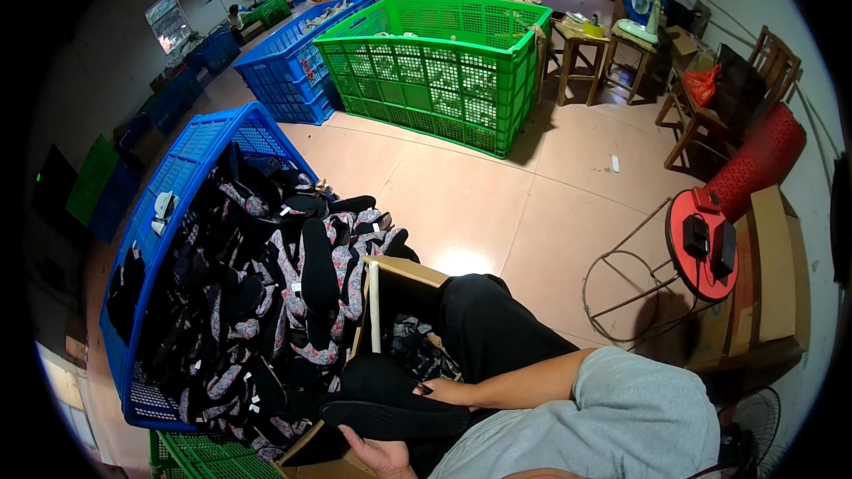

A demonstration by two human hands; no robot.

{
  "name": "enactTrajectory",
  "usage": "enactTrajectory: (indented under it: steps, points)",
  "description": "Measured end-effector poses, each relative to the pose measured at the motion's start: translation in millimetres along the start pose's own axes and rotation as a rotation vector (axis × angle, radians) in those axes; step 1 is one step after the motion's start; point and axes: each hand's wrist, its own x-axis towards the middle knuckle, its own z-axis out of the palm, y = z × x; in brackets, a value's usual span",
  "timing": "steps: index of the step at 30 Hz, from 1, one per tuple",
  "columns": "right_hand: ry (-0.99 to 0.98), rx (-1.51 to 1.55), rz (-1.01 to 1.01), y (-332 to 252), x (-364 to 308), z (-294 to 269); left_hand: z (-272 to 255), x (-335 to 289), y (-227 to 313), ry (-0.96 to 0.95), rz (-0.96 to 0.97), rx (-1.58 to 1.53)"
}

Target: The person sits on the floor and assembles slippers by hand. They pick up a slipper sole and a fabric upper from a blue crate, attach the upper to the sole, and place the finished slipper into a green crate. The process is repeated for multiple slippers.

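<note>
A black shoe (395,419) is held sole outward at the lower middle, low over a cardboard box. My left hand (382,455) grips it from below, its thumb against the sole's edge. A second rounded black part (377,378) rises behind the sole; I cannot tell if it is another shoe. My right hand (446,389) is closed just above the sole, with a small dark thing at its fingertips too small to name. Left of my hands, a tipped blue crate (146,302) spills a heap of black-soled shoes with floral fabric (318,270).
An open cardboard box (408,271) with dark scraps stands by my knee. Large green crate (417,80) and blue crates (284,62) stand beyond. At right are a red stool (688,253) with black devices, a wooden chair (770,71) and flattened cardboard (772,266).
</note>
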Motion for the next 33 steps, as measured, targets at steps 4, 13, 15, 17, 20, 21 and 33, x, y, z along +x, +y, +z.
enactTrajectory:
  steps: [4, 13, 15, 17, 20, 21, 33]
  points:
    - [0.005, -0.006, -0.014, 2, 0, -1, 1, -1, -2, -0.007, 0.006, 0.009]
    - [-0.006, -0.073, -0.058, 6, 6, -2, 0, 1, 0, -0.011, 0.007, 0.007]
    - [-0.004, -0.085, -0.054, 0, 2, -1, -1, 0, 0, -0.012, 0.003, 0.001]
    - [-0.007, -0.070, -0.039, -7, -4, 0, -1, 0, 0, -0.019, 0.002, -0.003]
    - [0.001, -0.097, -0.066, 3, 4, -2, 2, 0, -1, -0.015, 0.004, -0.008]
    - [-0.001, -0.091, -0.062, 2, 4, -2, 4, 0, -1, -0.019, 0.004, -0.006]
    - [-0.025, 0.012, -0.011, -6, -3, 1, 3, -1, 1, -0.026, 0.000, -0.001]
